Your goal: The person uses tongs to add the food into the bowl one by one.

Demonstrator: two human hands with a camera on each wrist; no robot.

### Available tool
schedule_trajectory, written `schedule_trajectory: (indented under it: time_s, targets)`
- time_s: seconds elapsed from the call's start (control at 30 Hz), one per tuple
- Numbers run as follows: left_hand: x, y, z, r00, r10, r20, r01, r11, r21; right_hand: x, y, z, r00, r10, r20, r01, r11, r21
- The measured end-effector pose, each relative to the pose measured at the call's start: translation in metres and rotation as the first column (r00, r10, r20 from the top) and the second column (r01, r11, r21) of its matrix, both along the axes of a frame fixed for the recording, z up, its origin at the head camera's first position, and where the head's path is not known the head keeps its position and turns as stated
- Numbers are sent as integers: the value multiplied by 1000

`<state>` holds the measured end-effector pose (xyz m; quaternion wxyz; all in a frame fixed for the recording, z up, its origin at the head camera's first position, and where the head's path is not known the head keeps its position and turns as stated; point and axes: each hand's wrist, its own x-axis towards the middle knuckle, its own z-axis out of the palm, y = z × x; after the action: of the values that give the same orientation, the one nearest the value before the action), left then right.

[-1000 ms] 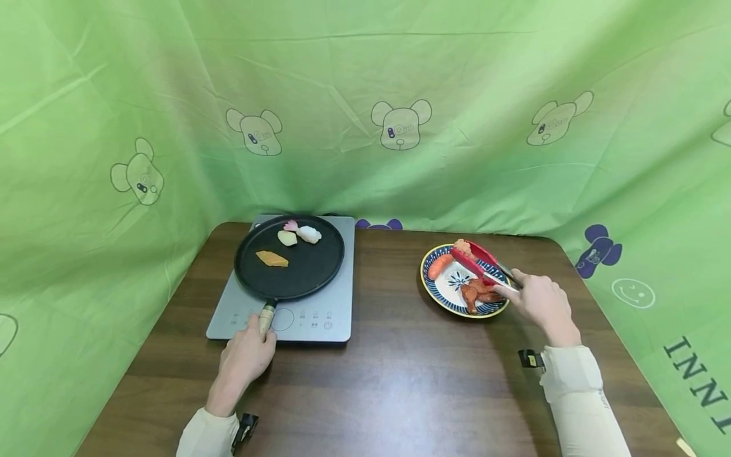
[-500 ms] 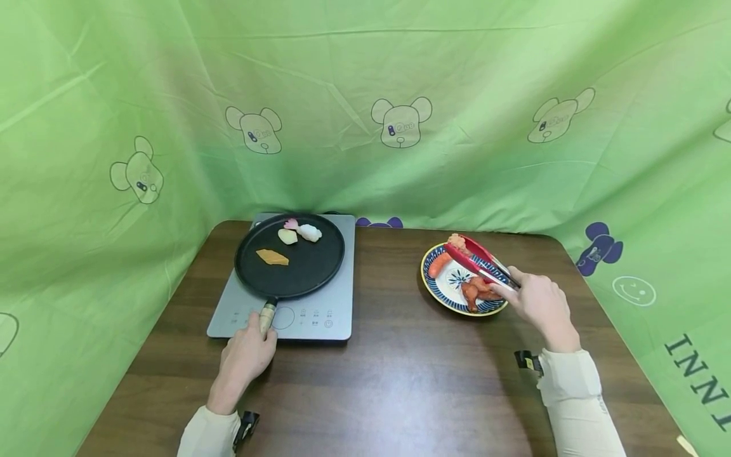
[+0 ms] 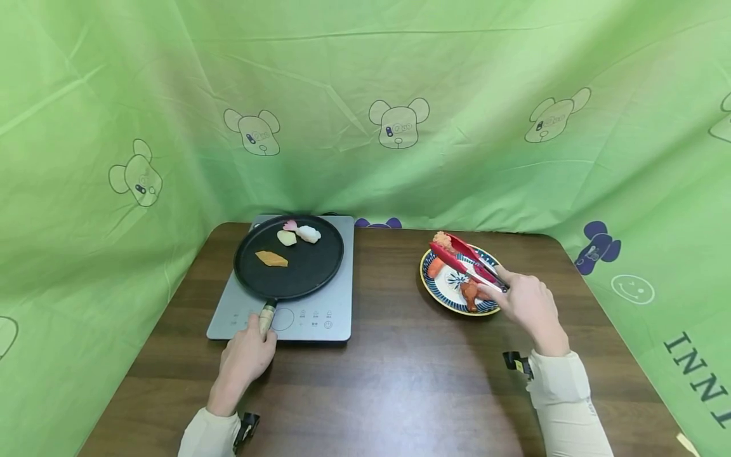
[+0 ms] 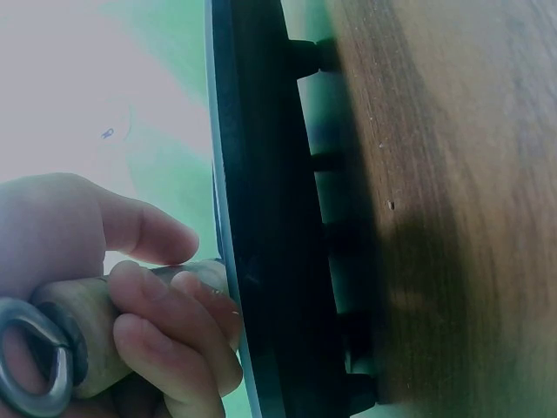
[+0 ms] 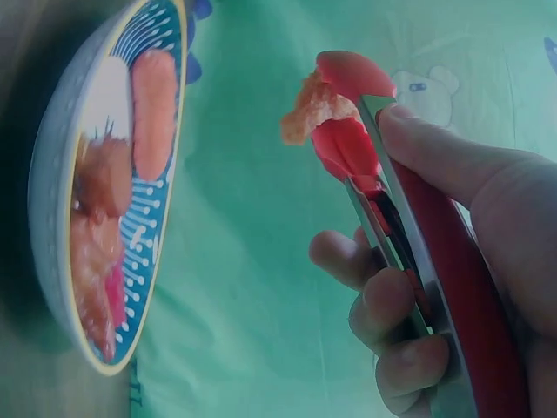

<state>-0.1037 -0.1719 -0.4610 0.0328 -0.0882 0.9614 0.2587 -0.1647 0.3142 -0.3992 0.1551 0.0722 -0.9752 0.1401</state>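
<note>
My left hand (image 3: 248,352) grips the wooden handle (image 3: 266,317) of a flat black pan (image 3: 308,273) standing on an induction cooker. In the pan lie an orange-brown piece (image 3: 271,258), a pale yellow slice (image 3: 287,238) and a white piece with a pink tail (image 3: 308,234). My right hand (image 3: 531,311) holds red-tipped tongs (image 3: 447,256), which pinch a knobbly, light-brown fried food piece (image 5: 318,109). The right wrist view shows this piece raised beside the patterned plate (image 3: 435,292). On that plate are a sausage (image 5: 154,113) and glazed brown meat pieces (image 3: 470,296).
The silver induction cooker (image 3: 337,298) sits at the left of the brown wooden table (image 3: 388,368). Green printed cloth (image 3: 320,178) rises behind the table and along both sides. Bare tabletop lies between cooker and plate.
My right hand has moved left with the tongs, carrying the fried piece up from the plate to beyond its far left rim. My left hand and the pan stay in place.
</note>
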Motion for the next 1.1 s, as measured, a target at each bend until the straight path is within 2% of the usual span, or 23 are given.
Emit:
schedule_trajectory:
  time_s: [0.5,1.1]
  targets:
    - [-1,-1,-1,1000,6,6,-6,1000,5,0,-31,-3,999,42,-26,-43,998,-45]
    - [-1,-1,-1,1000,18,22,-19,1000,9,-8,-65,-2,984,150,-100,-155,987,-51]
